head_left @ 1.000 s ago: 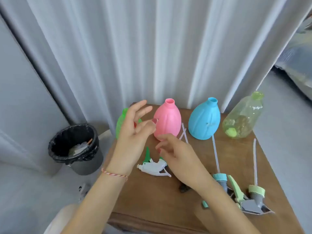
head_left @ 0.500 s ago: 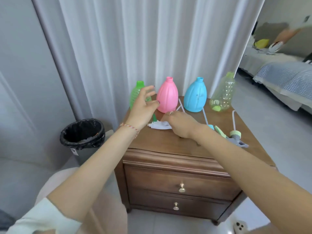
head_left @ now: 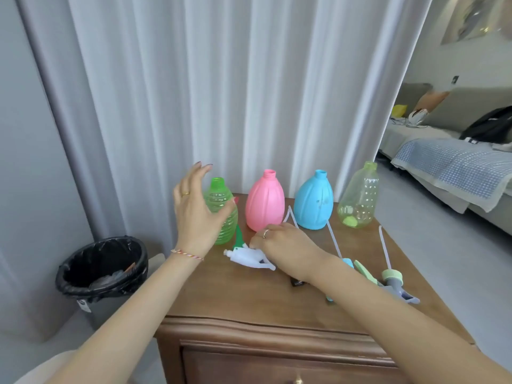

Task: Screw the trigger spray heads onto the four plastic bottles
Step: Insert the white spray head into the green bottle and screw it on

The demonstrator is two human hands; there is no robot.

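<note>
Four open-necked bottles stand in a row at the back of the wooden nightstand: a ribbed green bottle, a pink bottle, a blue bottle and a clear yellowish bottle. My left hand hovers open in front of the green bottle, fingers spread, apparently not gripping it. My right hand rests fingers-down on a white trigger spray head lying in front of the pink bottle. Two more spray heads lie at the right: a blue-capped spray head and a green-capped grey spray head.
A bin lined with a black bag stands on the floor left of the nightstand. White curtains hang right behind the bottles. A bed with a blue blanket is at the far right. A small dark object lies by my right wrist.
The view has pulled back and risen. My left hand has lifted and opened wider beside the green bottle. My right hand has stayed on the white spray head.
</note>
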